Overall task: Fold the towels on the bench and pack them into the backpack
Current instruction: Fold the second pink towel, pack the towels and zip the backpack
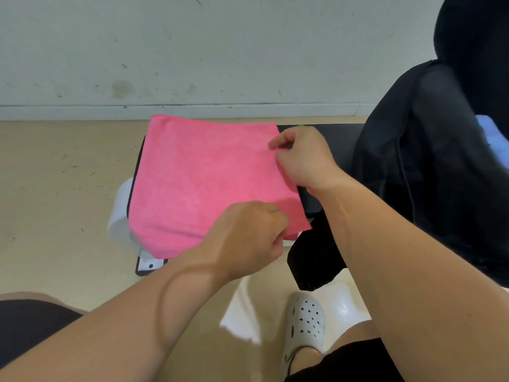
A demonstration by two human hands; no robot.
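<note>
Wall (220,37): pale and scuffed. It fills the upper part of your view and meets the ground along a low skirting.
Floor (55,188): beige and speckled with small dark marks. It runs under and around the furniture.
Backpack (440,161): black and slumped. It stands on the right end of the seat, just beside your right forearm, and a dark flap of it hangs over the near edge.
Pink towel (198,175): spread flat on the left part of the seat. It covers almost the full depth, and its far-left corner reaches past the back edge. It lies well left of the bag and does not touch it.
Bench (336,139): the top is black and padded, and it shows bare only between cloth and bag. A white leg and foot plate sit below its left end.
Right hand (305,158): your thumb and forefinger are closed together on the towel's right edge, near the far corner. The other fingers are curled in.
Left hand (248,238): your fingers are curled and clamped on the towel's near edge, close to the right corner. The fingertips themselves are hidden under the knuckles.
Shoe (304,323): a pale perforated clog on your foot, on the ground below the seat.
Blue patch (493,136): a pale blue area at the right margin, against the bag. You cannot tell what it is.
</note>
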